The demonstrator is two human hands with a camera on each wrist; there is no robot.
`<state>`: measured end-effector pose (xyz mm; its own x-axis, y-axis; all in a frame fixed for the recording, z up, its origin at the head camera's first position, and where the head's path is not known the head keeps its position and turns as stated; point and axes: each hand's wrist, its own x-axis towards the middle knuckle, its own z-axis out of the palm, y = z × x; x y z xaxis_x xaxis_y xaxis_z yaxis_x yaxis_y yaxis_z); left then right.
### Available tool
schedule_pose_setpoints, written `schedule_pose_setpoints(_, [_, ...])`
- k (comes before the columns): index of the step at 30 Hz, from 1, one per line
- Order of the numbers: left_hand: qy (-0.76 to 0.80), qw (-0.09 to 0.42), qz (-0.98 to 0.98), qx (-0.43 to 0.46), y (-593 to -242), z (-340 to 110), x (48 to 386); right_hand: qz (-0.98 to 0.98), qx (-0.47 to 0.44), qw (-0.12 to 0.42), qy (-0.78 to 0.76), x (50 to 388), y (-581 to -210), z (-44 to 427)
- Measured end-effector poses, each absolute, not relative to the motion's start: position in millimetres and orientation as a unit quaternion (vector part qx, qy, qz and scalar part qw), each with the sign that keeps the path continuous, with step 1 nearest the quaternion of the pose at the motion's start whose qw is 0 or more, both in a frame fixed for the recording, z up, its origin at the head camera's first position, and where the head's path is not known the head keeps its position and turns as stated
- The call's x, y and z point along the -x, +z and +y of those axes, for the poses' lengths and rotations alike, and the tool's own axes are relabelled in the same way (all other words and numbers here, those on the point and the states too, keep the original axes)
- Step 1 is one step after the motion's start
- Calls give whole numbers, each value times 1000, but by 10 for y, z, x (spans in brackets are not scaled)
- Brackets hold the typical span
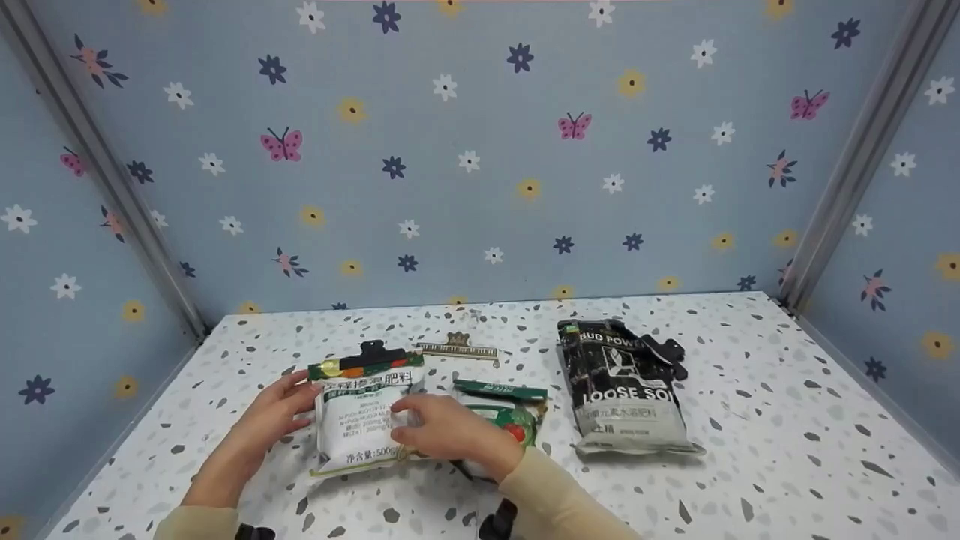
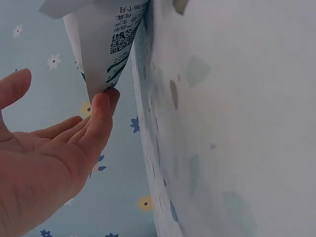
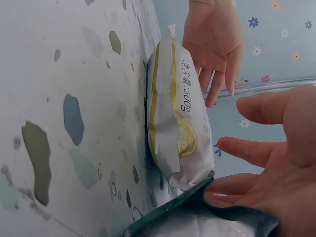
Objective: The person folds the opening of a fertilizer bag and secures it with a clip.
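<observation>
A white fertilizer bag (image 1: 358, 431) with Chinese print lies on the speckled table, a black clip (image 1: 370, 354) across its top edge. My left hand (image 1: 271, 421) is at the bag's left side. In the left wrist view its fairly straight fingertips touch the edge of the bag (image 2: 106, 54). Over the bag's right side is my right hand (image 1: 448, 429); in the right wrist view its fingers (image 3: 252, 152) are spread and loosely bent, gripping nothing. A green-topped bag (image 1: 504, 392) lies partly hidden beneath the right forearm.
Behind the bags lies a gold crown-topped clip (image 1: 459, 349). At right is a black-and-grey "LOOSE SOI" bag (image 1: 621, 390) with a black clip (image 1: 666, 355) at its upper right corner. Flower-patterned panels (image 1: 480, 210) enclose the table's back and sides.
</observation>
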<state>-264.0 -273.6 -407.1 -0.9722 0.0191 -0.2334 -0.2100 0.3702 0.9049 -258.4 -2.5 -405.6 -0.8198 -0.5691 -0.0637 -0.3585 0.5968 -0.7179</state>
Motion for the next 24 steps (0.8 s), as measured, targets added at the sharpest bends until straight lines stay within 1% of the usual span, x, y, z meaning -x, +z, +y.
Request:
schedule_pose_setpoints(4, [528,94,841,70,-4064,-2776,2640,882,265,141,-362,2582,-4026,-35])
schedule_pose_setpoints(11, [503,67,856,94,-4099,-2854,2619,878,261,111,-385,2576,-3956,4])
schedule_pose_setpoints(14, [500,50,860,90,-4093,-2849,2595,871,259,98,-406,2576,-3897,59])
schedule_pose_setpoints(17, [496,39,865,69,-4040,-2796,2578,860,262,79,-430,2579,-3822,134])
schedule_pose_setpoints(24, [497,35,867,5,-3863,-2510,2550,855,265,46,-443,2614,-3693,397])
